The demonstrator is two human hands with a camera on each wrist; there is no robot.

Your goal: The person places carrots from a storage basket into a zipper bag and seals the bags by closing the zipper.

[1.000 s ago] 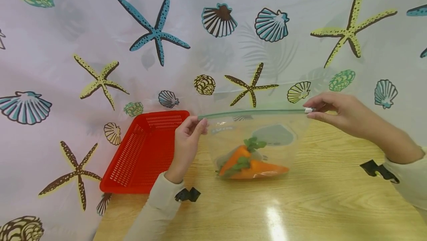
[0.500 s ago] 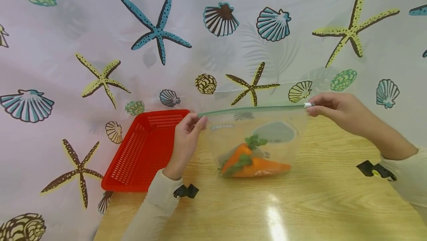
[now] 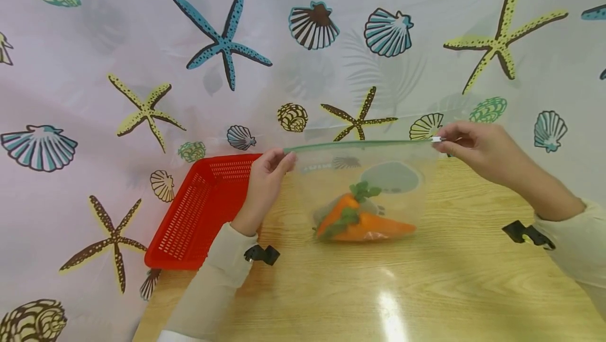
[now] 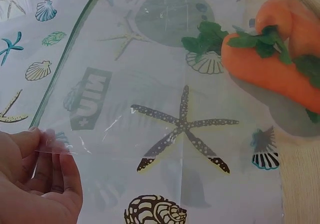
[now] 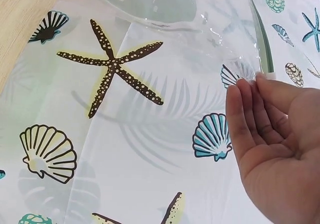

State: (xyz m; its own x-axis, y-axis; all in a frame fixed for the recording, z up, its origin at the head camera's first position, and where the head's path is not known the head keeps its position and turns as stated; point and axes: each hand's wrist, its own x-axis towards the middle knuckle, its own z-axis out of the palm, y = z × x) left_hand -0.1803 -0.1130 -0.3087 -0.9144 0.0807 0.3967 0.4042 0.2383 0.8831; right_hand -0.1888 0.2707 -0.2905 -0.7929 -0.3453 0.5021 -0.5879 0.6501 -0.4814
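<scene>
A clear zip bag (image 3: 326, 184) with a green closure strip hangs stretched between both hands above the table. My left hand (image 3: 266, 184) pinches its upper left corner between thumb and fingers; the left wrist view shows this hand (image 4: 40, 179) at the strip's end. At the upper right corner my right hand (image 3: 487, 152) pinches the bag beside a white slider (image 3: 436, 139). In the right wrist view the fingertips of that hand (image 5: 280, 134) meet at the corner. Orange carrots (image 3: 374, 227) with green leafy tops lie at the bag's bottom, partly overlapping.
A red perforated basket (image 3: 182, 226) stands at the left, partly behind the left hand and forearm. Under everything is a wood-grain table (image 3: 331, 294). A pale curtain (image 3: 303, 84) printed with shells and starfish hangs behind it.
Both hands have raised the zip bag a little, and the carrots have risen with it. Each hand keeps its pinch on its corner. The basket stays in place.
</scene>
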